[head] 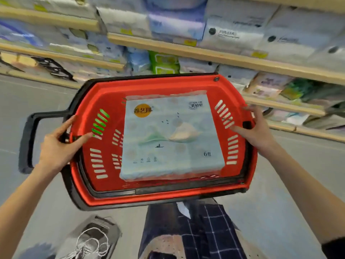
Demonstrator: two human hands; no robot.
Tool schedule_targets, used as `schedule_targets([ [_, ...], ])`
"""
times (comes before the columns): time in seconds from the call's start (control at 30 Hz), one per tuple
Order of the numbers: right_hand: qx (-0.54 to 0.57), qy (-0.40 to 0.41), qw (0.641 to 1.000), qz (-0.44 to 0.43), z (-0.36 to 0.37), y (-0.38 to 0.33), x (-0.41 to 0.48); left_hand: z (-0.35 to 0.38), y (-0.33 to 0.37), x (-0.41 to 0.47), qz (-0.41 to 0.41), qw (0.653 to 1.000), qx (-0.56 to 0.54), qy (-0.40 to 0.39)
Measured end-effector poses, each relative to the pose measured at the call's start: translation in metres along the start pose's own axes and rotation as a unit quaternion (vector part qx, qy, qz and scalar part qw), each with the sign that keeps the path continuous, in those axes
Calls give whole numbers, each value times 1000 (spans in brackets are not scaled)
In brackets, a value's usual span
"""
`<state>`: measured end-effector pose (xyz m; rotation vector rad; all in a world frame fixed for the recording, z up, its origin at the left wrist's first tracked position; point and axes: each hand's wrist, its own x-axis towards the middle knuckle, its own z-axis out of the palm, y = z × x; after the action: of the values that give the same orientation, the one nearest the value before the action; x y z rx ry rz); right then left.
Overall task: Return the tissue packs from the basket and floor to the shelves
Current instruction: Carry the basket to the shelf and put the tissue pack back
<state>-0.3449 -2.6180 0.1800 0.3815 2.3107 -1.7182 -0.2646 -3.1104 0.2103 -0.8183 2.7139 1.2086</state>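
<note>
Lying flat in the centre of the frame, the pale blue plastic-wrapped tissue pack with an orange round logo (172, 135) fills most of the floor of the red plastic shopping basket with slotted walls (104, 98), printed face up, so both of its short ends are exposed for a two-sided lift. The basket seems to rest low in front of the person, above a knee in dark checked cloth (203, 228) at the bottom of the frame, which puts the pack within easy reach of both arms.

The left hand (57, 146) sits at the basket's left rim, fingers spread and loosely open, the forefinger reaching over the wall toward the pack; it appears to touch the rim but grips nothing firmly. The right hand (255, 128) hovers at the right rim, open with fingers splayed, holding nothing. A black handle (28, 141) juts out at the left.

Across the top of the frame run the light wooden shelves (205, 53), stocked with similar packs, close enough that a lifted pack could likely go straight up onto them.
</note>
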Motion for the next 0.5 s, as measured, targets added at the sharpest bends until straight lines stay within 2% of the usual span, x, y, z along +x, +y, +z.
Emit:
schedule_targets([
  [0.17, 3, 61, 996, 60, 21, 27, 8, 36, -10, 83, 37, 996, 13, -80],
  [0.3, -10, 80, 993, 87, 41, 52, 23, 67, -25, 131, 63, 990, 32, -119],
  [0.5, -7, 102, 986, 131, 70, 104, 61, 123, -64, 181, 71, 989, 50, -119],
])
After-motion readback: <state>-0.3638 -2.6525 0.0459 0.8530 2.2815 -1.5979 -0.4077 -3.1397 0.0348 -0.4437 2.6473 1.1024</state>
